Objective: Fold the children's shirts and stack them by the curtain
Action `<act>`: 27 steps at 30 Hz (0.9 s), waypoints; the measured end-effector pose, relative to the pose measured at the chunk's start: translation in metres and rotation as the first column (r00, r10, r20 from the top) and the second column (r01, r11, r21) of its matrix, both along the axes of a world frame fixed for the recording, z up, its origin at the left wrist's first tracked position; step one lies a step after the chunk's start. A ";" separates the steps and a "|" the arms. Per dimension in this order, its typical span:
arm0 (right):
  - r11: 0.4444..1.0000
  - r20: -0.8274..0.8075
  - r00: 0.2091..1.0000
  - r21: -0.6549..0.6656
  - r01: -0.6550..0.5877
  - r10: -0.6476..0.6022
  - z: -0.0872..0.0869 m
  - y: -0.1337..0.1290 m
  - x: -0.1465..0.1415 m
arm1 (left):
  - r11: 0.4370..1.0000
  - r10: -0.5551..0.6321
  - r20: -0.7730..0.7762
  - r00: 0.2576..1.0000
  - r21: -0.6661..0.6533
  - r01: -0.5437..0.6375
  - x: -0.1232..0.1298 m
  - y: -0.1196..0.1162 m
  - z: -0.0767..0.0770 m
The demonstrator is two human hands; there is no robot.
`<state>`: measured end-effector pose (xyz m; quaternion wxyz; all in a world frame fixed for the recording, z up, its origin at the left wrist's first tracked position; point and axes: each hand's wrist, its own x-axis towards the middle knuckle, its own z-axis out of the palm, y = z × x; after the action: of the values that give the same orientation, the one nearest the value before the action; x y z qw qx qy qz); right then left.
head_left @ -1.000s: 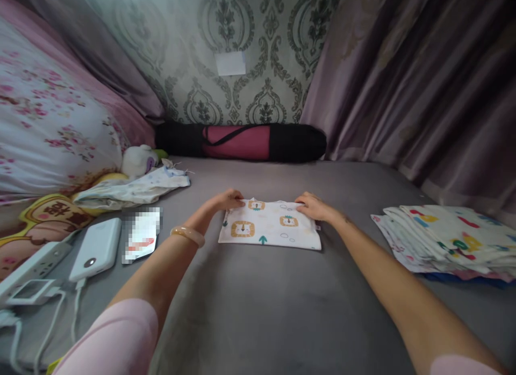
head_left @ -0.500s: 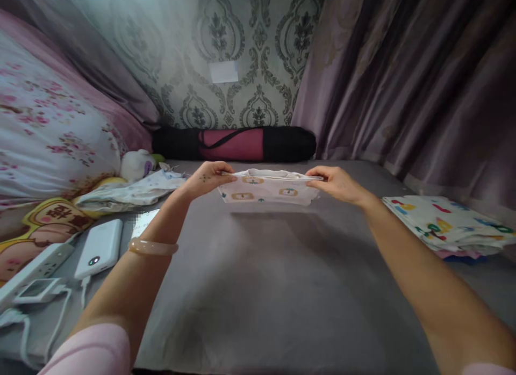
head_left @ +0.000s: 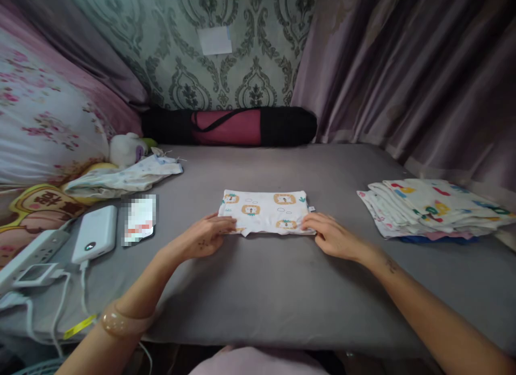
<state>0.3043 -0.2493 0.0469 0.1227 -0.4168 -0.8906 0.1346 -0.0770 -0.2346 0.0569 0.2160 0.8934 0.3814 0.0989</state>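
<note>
Fingers partly curled, the left hand [head_left: 205,236] and right hand [head_left: 334,238] rest their fingertips on the near corners of a white rectangular folded cloth [head_left: 266,210] printed with orange lion faces and green motifs; whether either one pinches the fabric cannot be told. The cloth lies flat between them on a grey, fabric-covered surface [head_left: 274,294]. A pale, glossy bangle [head_left: 126,319] circles the left wrist. To the right, well apart from the cloth, sits a loose stack of folded white fabrics with colourful prints [head_left: 439,200]. To the left are a flat, dark-edged item with a pixelated face [head_left: 140,220], a white rectangular power bank [head_left: 95,232] with a cable plugged in, and a white power strip [head_left: 38,254]. Beyond them, a crumpled pale cloth [head_left: 124,176] lies near a white plush toy [head_left: 126,150]. At the back, a long black-and-maroon cylindrical bag [head_left: 229,127] stretches before damask-patterned wallpaper [head_left: 161,42], with mauve curtains [head_left: 382,69] hanging at right
</note>
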 end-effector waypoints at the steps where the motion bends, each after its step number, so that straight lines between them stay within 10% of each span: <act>1: 1.000 0.008 1.000 0.011 0.026 -0.026 0.002 0.001 -0.002 | 1.000 0.004 0.016 1.000 0.003 -0.004 0.001 0.000 0.001; 7: 0.976 -0.037 0.988 0.158 0.152 -0.148 0.004 0.019 -0.054 | 0.958 0.185 0.134 0.973 0.194 -0.209 0.045 0.018 -0.006; 14: 0.970 0.132 0.970 0.160 0.183 -0.205 -0.021 0.049 -0.116 | 0.891 0.342 -0.117 0.932 0.356 -0.282 0.109 0.036 -0.037; 27: 0.976 0.170 0.963 -0.026 0.214 -0.207 -0.033 0.063 -0.112 | 0.915 0.377 -0.264 0.888 0.253 -0.314 0.102 0.047 -0.046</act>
<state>0.1926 -0.1861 0.0140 0.0524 -0.5216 -0.8451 0.1050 0.0252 -0.1877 0.0113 0.0405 0.8323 0.5518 0.0341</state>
